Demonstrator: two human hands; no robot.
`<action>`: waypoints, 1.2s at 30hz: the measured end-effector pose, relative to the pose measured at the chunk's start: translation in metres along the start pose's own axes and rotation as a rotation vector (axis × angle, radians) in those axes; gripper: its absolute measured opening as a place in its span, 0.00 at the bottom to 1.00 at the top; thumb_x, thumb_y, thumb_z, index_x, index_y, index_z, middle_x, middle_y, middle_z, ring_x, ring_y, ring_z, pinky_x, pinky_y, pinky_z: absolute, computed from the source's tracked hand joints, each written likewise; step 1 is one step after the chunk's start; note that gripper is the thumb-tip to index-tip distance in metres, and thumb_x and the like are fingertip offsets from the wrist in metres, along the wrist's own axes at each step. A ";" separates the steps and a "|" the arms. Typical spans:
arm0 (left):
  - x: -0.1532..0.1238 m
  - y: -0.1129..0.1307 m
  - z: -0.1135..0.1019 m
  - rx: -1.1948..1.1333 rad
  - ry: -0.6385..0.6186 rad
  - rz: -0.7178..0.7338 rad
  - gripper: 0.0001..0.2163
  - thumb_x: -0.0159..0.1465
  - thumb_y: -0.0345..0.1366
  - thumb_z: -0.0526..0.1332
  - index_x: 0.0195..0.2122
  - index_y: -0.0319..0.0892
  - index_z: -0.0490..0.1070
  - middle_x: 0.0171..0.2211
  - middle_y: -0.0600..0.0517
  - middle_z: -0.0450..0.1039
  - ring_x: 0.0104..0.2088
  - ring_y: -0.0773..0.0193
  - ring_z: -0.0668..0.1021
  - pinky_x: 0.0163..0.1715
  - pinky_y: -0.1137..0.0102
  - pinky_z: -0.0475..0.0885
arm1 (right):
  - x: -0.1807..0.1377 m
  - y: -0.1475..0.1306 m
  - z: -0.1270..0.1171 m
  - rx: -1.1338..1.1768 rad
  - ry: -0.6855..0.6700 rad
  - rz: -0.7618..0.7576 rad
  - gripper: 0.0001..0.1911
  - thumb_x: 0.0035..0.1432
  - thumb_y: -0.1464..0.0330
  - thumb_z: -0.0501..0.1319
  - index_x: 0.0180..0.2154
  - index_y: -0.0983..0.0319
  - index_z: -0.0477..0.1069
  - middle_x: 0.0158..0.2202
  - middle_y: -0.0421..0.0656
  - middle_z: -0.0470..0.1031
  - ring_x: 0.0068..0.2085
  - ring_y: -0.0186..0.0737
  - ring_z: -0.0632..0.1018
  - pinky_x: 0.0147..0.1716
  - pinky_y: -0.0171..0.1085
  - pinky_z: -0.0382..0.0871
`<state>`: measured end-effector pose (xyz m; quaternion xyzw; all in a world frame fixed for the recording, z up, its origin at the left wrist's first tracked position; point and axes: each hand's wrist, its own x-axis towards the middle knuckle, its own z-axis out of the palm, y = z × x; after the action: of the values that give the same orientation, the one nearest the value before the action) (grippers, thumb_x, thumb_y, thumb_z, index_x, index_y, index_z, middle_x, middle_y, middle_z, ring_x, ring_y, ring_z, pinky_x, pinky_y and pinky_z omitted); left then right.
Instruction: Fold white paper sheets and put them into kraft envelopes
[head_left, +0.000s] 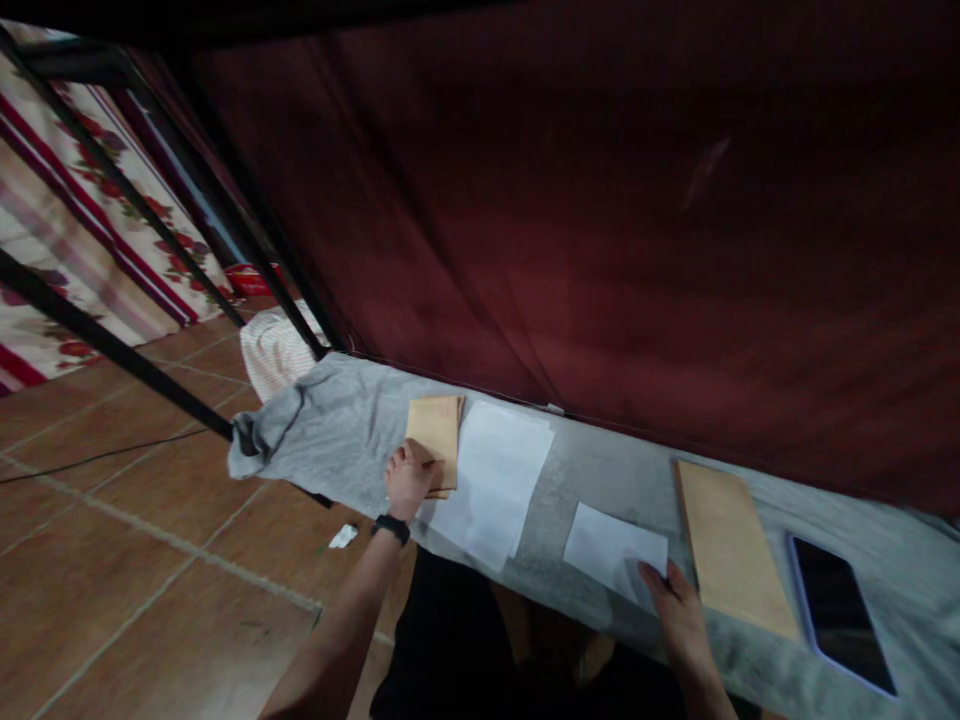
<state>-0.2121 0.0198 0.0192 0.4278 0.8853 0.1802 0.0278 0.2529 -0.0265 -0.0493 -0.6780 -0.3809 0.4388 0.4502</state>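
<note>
My left hand point(409, 478) rests with curled fingers on the near corner of a small stack of brown envelopes point(435, 430) at the left of a grey-covered table point(600, 470). A black band sits on that wrist. My right hand point(675, 605) lies on the near right corner of a folded white sheet point(611, 545), fingers pressed on the paper. Between the hands lies a pile of white sheets point(495, 475). Right of my right hand sits a long brown envelope point(731, 545).
A dark phone point(840, 610) lies at the table's right end. A dark red curtain point(600, 200) hangs right behind the table. Black metal bars point(112, 345) and a striped cloth point(274, 350) stand at the left over a brown tiled floor point(112, 560) with a paper scrap point(343, 536).
</note>
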 end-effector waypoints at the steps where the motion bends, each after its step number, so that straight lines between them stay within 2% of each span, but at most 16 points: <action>1: 0.000 -0.002 -0.001 0.010 -0.017 -0.002 0.40 0.62 0.50 0.63 0.68 0.30 0.53 0.56 0.30 0.68 0.56 0.35 0.71 0.52 0.50 0.67 | 0.001 0.002 0.001 -0.017 0.013 -0.013 0.26 0.40 0.47 0.67 0.37 0.59 0.78 0.39 0.46 0.83 0.44 0.57 0.80 0.47 0.49 0.75; 4: -0.005 -0.001 -0.003 -0.022 0.036 -0.037 0.40 0.62 0.48 0.64 0.70 0.34 0.51 0.55 0.32 0.67 0.56 0.36 0.70 0.52 0.50 0.66 | 0.003 0.009 0.002 -0.050 0.025 -0.038 0.26 0.42 0.47 0.66 0.38 0.58 0.78 0.40 0.47 0.82 0.46 0.60 0.80 0.50 0.52 0.73; 7: -0.008 0.005 -0.010 -0.193 0.124 -0.093 0.38 0.59 0.42 0.66 0.69 0.37 0.54 0.56 0.34 0.67 0.58 0.38 0.68 0.54 0.50 0.64 | 0.006 0.016 -0.001 -0.064 0.012 -0.041 0.26 0.43 0.46 0.66 0.39 0.57 0.78 0.40 0.48 0.82 0.47 0.61 0.80 0.50 0.54 0.74; 9: -0.005 0.006 -0.017 -0.500 0.163 -0.182 0.37 0.56 0.36 0.68 0.67 0.40 0.58 0.54 0.38 0.69 0.59 0.41 0.68 0.55 0.53 0.65 | 0.006 0.018 -0.002 -0.064 0.017 -0.042 0.27 0.44 0.46 0.66 0.39 0.57 0.79 0.39 0.49 0.82 0.46 0.61 0.80 0.49 0.54 0.74; 11: -0.001 0.005 -0.026 -0.839 0.144 -0.311 0.34 0.55 0.31 0.68 0.64 0.42 0.62 0.48 0.44 0.73 0.56 0.46 0.73 0.52 0.58 0.69 | 0.006 0.018 -0.002 -0.065 0.014 -0.072 0.28 0.45 0.46 0.65 0.41 0.57 0.78 0.40 0.49 0.82 0.46 0.61 0.80 0.48 0.54 0.74; 13: 0.002 0.004 -0.036 -1.044 0.059 -0.408 0.27 0.56 0.30 0.66 0.58 0.39 0.67 0.39 0.48 0.76 0.47 0.51 0.78 0.45 0.61 0.74 | 0.004 0.015 0.000 -0.097 0.023 -0.147 0.29 0.48 0.46 0.63 0.46 0.58 0.77 0.41 0.49 0.81 0.46 0.59 0.80 0.48 0.52 0.74; 16: -0.006 0.009 -0.047 -1.175 -0.104 -0.447 0.14 0.59 0.30 0.64 0.46 0.35 0.73 0.31 0.49 0.77 0.34 0.55 0.81 0.36 0.62 0.77 | -0.002 0.004 0.003 -0.232 0.130 -0.321 0.35 0.53 0.47 0.61 0.55 0.63 0.71 0.46 0.53 0.77 0.50 0.59 0.77 0.51 0.54 0.71; 18: -0.023 0.020 -0.050 -1.391 -0.279 -0.468 0.11 0.58 0.28 0.66 0.43 0.36 0.74 0.32 0.48 0.79 0.34 0.57 0.82 0.37 0.63 0.78 | -0.009 -0.009 0.008 -0.322 0.220 -0.447 0.38 0.56 0.47 0.59 0.59 0.65 0.67 0.54 0.58 0.72 0.56 0.63 0.73 0.56 0.59 0.66; 19: -0.035 0.028 -0.050 -1.533 -0.398 -0.484 0.11 0.58 0.27 0.66 0.43 0.36 0.74 0.33 0.47 0.80 0.35 0.57 0.83 0.38 0.64 0.79 | -0.014 -0.018 0.012 -0.334 0.228 -0.496 0.37 0.56 0.47 0.59 0.60 0.65 0.67 0.58 0.60 0.69 0.60 0.64 0.70 0.59 0.61 0.62; 20: -0.048 0.037 -0.047 -1.625 -0.459 -0.487 0.11 0.57 0.26 0.66 0.43 0.37 0.75 0.35 0.48 0.81 0.36 0.58 0.83 0.40 0.65 0.79 | -0.020 -0.027 0.018 -0.315 0.216 -0.512 0.36 0.57 0.47 0.60 0.59 0.64 0.68 0.60 0.59 0.67 0.62 0.64 0.67 0.61 0.61 0.59; 22: -0.075 0.058 -0.038 -1.726 -0.528 -0.498 0.13 0.55 0.24 0.68 0.41 0.39 0.75 0.38 0.49 0.82 0.38 0.59 0.84 0.42 0.67 0.79 | -0.033 -0.046 0.035 -0.159 0.088 -0.418 0.34 0.57 0.47 0.62 0.59 0.59 0.69 0.60 0.55 0.69 0.61 0.59 0.69 0.61 0.58 0.62; 24: -0.102 0.078 -0.024 -1.760 -0.631 -0.509 0.13 0.54 0.25 0.70 0.41 0.39 0.75 0.39 0.50 0.82 0.39 0.60 0.84 0.43 0.68 0.79 | -0.046 -0.062 0.055 0.113 -0.094 -0.215 0.33 0.54 0.47 0.65 0.57 0.55 0.71 0.59 0.50 0.72 0.57 0.55 0.74 0.57 0.53 0.68; 26: -0.125 0.093 -0.009 -1.763 -0.699 -0.550 0.12 0.54 0.27 0.72 0.38 0.40 0.75 0.37 0.51 0.82 0.38 0.62 0.84 0.42 0.69 0.79 | -0.056 -0.074 0.074 0.366 -0.250 -0.010 0.31 0.51 0.46 0.68 0.52 0.55 0.75 0.55 0.48 0.77 0.54 0.53 0.77 0.53 0.50 0.72; 28: -0.142 0.103 0.004 -1.765 -0.724 -0.560 0.11 0.54 0.29 0.73 0.36 0.41 0.74 0.37 0.52 0.82 0.37 0.63 0.84 0.39 0.71 0.79 | -0.063 -0.080 0.087 0.491 -0.390 0.109 0.30 0.51 0.46 0.69 0.50 0.56 0.76 0.52 0.48 0.79 0.49 0.51 0.80 0.49 0.49 0.75; 31: -0.158 0.109 0.014 -1.779 -0.699 -0.572 0.10 0.54 0.28 0.73 0.34 0.42 0.73 0.35 0.54 0.82 0.35 0.66 0.84 0.36 0.74 0.78 | -0.069 -0.083 0.091 0.513 -0.387 0.117 0.29 0.46 0.49 0.73 0.48 0.55 0.77 0.45 0.45 0.82 0.44 0.49 0.82 0.41 0.44 0.77; 36: -0.165 0.114 0.008 -1.758 -0.732 -0.628 0.09 0.59 0.25 0.69 0.38 0.42 0.73 0.37 0.54 0.82 0.36 0.68 0.84 0.38 0.74 0.79 | -0.073 -0.087 0.078 0.515 -0.483 0.129 0.23 0.44 0.53 0.72 0.41 0.57 0.79 0.37 0.42 0.83 0.37 0.47 0.82 0.36 0.41 0.77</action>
<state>-0.0209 -0.0401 0.0335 0.0314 0.4476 0.6123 0.6509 0.1458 -0.0447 0.0346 -0.4417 -0.3093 0.6956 0.4747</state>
